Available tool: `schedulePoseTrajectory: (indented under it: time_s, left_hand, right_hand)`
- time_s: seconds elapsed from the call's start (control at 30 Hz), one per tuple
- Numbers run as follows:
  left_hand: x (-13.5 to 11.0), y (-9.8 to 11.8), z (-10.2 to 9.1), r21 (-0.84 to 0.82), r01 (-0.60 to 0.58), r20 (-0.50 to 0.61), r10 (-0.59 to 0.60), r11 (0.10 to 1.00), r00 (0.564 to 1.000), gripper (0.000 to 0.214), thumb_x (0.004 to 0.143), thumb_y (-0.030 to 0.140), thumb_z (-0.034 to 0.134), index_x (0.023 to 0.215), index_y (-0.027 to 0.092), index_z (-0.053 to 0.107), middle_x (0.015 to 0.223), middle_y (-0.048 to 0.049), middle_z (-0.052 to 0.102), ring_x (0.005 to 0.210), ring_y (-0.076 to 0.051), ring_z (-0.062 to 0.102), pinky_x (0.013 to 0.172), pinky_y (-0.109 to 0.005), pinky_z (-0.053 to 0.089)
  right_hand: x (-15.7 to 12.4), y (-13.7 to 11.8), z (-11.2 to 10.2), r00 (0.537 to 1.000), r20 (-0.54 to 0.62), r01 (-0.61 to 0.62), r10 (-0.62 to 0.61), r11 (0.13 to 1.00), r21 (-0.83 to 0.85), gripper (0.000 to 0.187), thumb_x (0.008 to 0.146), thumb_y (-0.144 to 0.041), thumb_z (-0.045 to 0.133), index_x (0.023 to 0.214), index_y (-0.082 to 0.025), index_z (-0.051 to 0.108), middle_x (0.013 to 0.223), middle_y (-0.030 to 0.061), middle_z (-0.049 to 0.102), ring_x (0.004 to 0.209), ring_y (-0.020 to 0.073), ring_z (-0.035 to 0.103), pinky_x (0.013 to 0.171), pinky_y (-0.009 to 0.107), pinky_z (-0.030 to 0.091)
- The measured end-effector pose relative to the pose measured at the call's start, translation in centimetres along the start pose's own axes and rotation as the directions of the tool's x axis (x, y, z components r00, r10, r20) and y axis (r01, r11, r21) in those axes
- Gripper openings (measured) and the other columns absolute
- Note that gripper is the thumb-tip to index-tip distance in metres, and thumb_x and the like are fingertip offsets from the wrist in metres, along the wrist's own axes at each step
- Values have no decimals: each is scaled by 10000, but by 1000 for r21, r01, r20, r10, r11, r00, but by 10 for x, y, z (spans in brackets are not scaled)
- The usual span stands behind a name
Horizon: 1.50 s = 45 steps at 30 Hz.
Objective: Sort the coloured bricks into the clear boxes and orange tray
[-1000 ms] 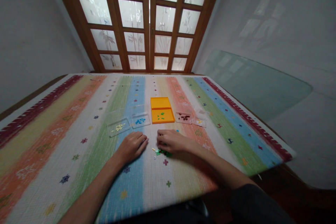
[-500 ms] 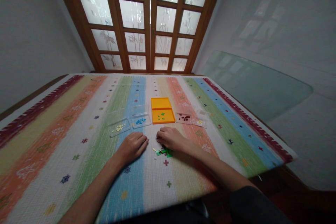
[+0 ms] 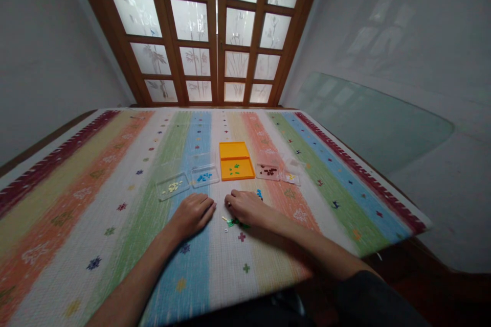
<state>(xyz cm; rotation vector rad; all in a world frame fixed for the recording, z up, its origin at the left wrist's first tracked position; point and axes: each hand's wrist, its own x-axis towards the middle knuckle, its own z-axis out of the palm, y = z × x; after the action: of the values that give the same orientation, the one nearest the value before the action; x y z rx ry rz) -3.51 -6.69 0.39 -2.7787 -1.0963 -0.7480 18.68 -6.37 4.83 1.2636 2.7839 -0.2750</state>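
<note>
head camera: the left hand (image 3: 195,212) was laid back-up on the worktop (image 3: 226,286), its fingers bent and close together; the right hand (image 3: 244,207) was turned inward, its fingers curled. whether anything was gripped by either could not be told. green pieces (image 3: 230,223) were partly covered by the right hand; blue pieces (image 3: 260,194) were seen beyond it.

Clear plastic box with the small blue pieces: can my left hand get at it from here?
Probably yes; the clear plastic box of small blue pieces lies just beyond the left hand, and only striped tablecloth shows between them.
</note>
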Motion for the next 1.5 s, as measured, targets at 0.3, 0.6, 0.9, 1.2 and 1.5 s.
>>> schedulePoseTrajectory:
  time_s: [0.3,0.6,0.9,1.2,1.5]
  left_hand:
    - [-1,-2,1,37,-40,-21,41,999,999,338,1042,245,388,794,171,604,710,-38,621,647,-181,549,661,-315,405]
    - [0,-2,1,24,-52,-19,52,998,998,331,1038,232,396,788,167,603,701,-37,621,629,-179,538,660,-322,393]
    - [0,-2,1,-6,-26,-22,26,1000,999,325,1032,232,402,784,174,604,689,-33,613,630,-175,538,651,-306,393]
    - [1,-2,1,-10,-16,-8,15,1000,1000,329,1029,237,401,784,175,612,692,-35,616,635,-171,549,655,-304,410]
    - [2,5,-4,-127,1,6,0,992,1000,247,981,231,458,855,169,661,740,-50,639,677,-173,580,657,-308,450]
  right_hand:
    - [-13,91,-10,927,-336,-104,164,976,190,201,928,-146,546,1120,-158,605,1058,114,692,951,217,640,841,329,475]
    - [-27,158,-2,832,-454,-141,318,913,383,178,877,-145,569,1040,-184,630,931,70,737,786,189,659,722,296,479]
    - [-19,156,1,821,-439,-210,366,908,364,190,830,-75,588,918,-196,704,940,77,763,870,210,689,755,297,484]
    - [-29,153,-8,799,-521,-139,299,936,324,208,843,-104,557,921,-192,728,917,70,761,823,199,677,731,286,468]
    - [-45,138,16,904,-403,-35,143,964,263,220,799,-84,466,705,-188,635,805,69,705,760,195,612,731,290,442]
